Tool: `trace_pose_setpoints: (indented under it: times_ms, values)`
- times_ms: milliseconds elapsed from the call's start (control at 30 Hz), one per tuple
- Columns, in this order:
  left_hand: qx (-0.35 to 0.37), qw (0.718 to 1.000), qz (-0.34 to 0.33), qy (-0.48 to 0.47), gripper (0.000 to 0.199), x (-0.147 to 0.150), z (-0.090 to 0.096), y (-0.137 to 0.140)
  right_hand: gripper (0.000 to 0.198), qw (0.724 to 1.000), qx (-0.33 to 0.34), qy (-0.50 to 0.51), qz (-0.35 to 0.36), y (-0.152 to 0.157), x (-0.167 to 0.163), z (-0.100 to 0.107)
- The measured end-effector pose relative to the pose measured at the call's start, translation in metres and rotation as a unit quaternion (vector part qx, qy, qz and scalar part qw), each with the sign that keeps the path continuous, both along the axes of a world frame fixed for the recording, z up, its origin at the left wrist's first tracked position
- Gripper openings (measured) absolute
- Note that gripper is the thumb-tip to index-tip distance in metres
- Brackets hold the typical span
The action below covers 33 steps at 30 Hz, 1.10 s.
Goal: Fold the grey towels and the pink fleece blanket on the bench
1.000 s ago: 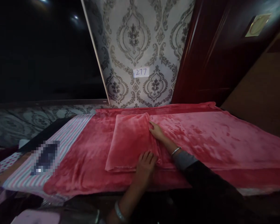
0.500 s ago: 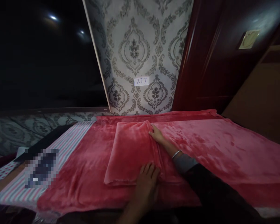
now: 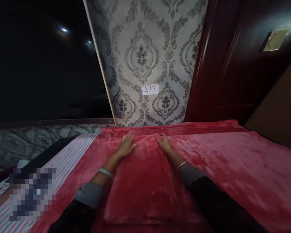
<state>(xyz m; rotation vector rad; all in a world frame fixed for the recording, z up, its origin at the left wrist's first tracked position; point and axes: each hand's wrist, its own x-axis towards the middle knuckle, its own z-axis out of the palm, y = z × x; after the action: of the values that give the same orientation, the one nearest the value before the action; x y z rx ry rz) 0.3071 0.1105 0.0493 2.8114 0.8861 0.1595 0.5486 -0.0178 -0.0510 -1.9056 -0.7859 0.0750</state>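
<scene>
A folded red plush blanket (image 3: 143, 181) lies in front of me on a larger spread of the same red plush (image 3: 220, 161). My left hand (image 3: 126, 146) rests flat on its far left corner, fingers spread. At the far right corner my right hand (image 3: 166, 144) touches the folded edge, thumb and fingers apart. Between the two hands the far edge is slightly wrinkled. Layered folds run along the right side of the folded piece.
Striped cloth (image 3: 70, 155) borders the red plush on the left, with a blurred-out patch (image 3: 32, 194) over it. Behind stand a large dark screen (image 3: 43, 71), patterned wallpaper (image 3: 142, 58) with a paper label (image 3: 149, 89) reading 277, and a dark red wooden panel (image 3: 223, 71).
My left hand has moved from the near right part of the folded blanket to its far left corner. The right hand stays at the far right corner. The view has shifted slightly.
</scene>
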Motion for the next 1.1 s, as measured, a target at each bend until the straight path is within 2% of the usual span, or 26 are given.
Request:
trace_pose_setpoints:
  times_ms: [167,233,367,467,567,633,700,800,900,1033,1100]
  values:
    - [-0.017,0.999,0.019,0.039,0.065,0.01,-0.044,0.016,0.055,0.999,-0.022,-0.033,-0.013,-0.018,0.004,-0.007]
    - [-0.018,0.999,0.018,0.037,0.065,0.008,-0.052,0.02,0.058,0.998,-0.038,-0.044,-0.011,-0.021,0.005,-0.002]
    - [-0.037,0.998,0.005,0.04,0.065,0.01,-0.042,0.028,0.069,0.991,-0.054,-0.124,0.024,-0.017,-0.013,0.022]
    - [-0.003,1.0,-0.02,0.008,0.062,0.019,-0.03,0.026,0.07,0.962,-0.095,-0.241,0.083,-0.01,-0.035,0.035]
    - [0.036,0.998,-0.055,-0.005,0.062,0.027,-0.034,0.02,0.067,0.944,-0.169,-0.264,0.099,-0.007,-0.045,0.029]
    - [0.029,0.999,-0.042,0.01,0.062,0.029,-0.043,0.018,0.067,0.942,-0.22,-0.236,0.094,-0.008,-0.041,0.019]
    - [0.016,0.999,-0.022,0.017,0.063,0.029,-0.052,0.02,0.068,0.94,-0.245,-0.218,0.094,-0.011,-0.034,0.01]
    - [-0.002,1.0,-0.023,0.007,0.063,0.029,-0.057,0.024,0.069,0.94,-0.238,-0.22,0.102,-0.013,-0.027,0.004]
    - [-0.021,0.999,-0.008,-0.03,0.057,0.027,-0.055,0.028,0.067,0.946,-0.222,-0.212,0.107,-0.014,-0.023,0.001]
    - [-0.01,0.982,0.135,-0.131,0.048,0.015,-0.048,0.038,0.064,0.965,-0.152,-0.187,0.102,-0.015,-0.016,-0.009]
    - [-0.013,0.972,0.189,-0.137,0.047,0.008,-0.045,0.044,0.062,0.975,-0.113,-0.172,0.089,-0.015,-0.012,-0.013]
